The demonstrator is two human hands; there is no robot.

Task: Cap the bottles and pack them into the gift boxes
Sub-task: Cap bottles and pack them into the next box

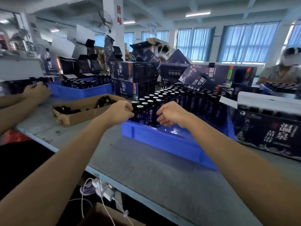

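We judge task early: most bottles (pixel 164 95) in blue tray (pixel 162 141), frame centre, uncapped. Our left hand (pixel 121 111) curls round front-left bottle (pixel 134 105); right hand (pixel 169 114) loosely curled, empty. Gift box (pixel 267 128), right edge, part-filled.

At your seven o'clock, a white charger (pixel 104 190) hangs below the table (pixel 146 160) edge. At eleven, a fan (pixel 105 22) is mounted on the pillar (pixel 118 39). At two, blue curtains (pixel 249 41).

site: factory packing line | evidence: long shared workbench (pixel 146 168), blue crates (pixel 162 142) full of dark bottles (pixel 162 97), stacked printed gift boxes (pixel 130 70), second worker (pixel 280 70) opposite, ceiling tube lights (pixel 197 14), curtained windows (pixel 249 41)
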